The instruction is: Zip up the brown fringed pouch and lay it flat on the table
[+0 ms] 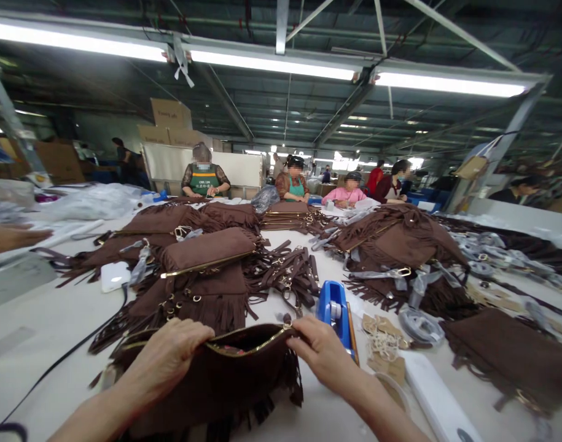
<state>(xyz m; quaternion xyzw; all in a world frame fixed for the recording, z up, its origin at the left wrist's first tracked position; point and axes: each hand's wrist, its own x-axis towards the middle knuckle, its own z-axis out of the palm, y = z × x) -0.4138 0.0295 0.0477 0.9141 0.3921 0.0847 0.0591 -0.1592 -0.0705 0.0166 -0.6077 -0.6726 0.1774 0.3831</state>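
Near bag (225, 380): dark brown suede with matching fringe and a gold zip. Stacked bags (207, 252) and straps (285, 273) beyond: the same brown, with gold fittings. Tape dispenser (333, 310): blue; table (41, 319): off-white; far aprons (203, 180): green.

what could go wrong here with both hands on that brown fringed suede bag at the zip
The left hand and right hand grip the brown fringed suede bag at its gold zip; the fringe might snag in the zip teeth. The blue tape dispenser sits right beside the right hand, so it could get knocked.
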